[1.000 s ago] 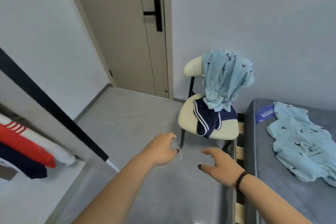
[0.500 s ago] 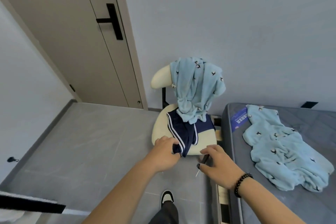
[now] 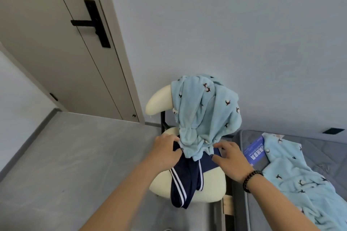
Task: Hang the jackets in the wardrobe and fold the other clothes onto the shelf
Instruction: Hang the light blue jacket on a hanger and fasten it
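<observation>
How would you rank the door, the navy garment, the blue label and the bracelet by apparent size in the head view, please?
1. Door, though cut by the frame.
2. Navy garment, partly covered.
3. Blue label.
4. Bracelet, smallest despite being nearest.

Open grey floor (image 3: 71,165) is lying left of the cream padded chair (image 3: 206,189), while the grey mattress (image 3: 319,148) is crowding its right.
</observation>
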A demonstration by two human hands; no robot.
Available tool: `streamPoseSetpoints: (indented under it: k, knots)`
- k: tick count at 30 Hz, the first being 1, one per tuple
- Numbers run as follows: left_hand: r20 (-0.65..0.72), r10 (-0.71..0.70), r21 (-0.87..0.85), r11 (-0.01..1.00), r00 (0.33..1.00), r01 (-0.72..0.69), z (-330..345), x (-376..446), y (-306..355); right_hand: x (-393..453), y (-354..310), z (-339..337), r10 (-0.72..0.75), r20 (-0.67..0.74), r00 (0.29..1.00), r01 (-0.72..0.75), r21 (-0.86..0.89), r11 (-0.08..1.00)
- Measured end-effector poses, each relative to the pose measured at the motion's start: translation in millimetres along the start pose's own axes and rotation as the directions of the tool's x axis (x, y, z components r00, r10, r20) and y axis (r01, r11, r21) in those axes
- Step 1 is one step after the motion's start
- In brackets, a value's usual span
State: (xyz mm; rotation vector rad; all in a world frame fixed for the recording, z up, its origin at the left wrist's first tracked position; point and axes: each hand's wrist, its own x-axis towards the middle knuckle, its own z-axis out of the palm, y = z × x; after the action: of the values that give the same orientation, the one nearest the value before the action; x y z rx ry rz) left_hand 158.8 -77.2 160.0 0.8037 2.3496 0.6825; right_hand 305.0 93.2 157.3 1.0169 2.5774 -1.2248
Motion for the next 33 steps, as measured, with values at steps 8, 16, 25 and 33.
streamPoseSetpoints:
  k: [8,16,25,33]
  knots:
    - [0.037,-0.028,-0.05,0.998,0.999,0.03,4,83,44,108,18,-60,0.22,-0.112,0.969,-0.202,0.153,0.967]
    - [0.041,-0.112,-0.09,0.989,0.993,0.116,17,164,103,232,43,-114,0.258,-0.065,0.964,-0.236,0.239,0.942]
    - [0.032,-0.166,-0.092,0.981,0.986,0.168,32,235,140,331,73,-134,0.254,0.014,0.967,-0.248,0.275,0.929]
    - [0.024,-0.194,-0.122,0.973,0.981,0.196,29,266,147,365,82,-141,0.175,0.162,0.971,-0.186,0.058,0.981]
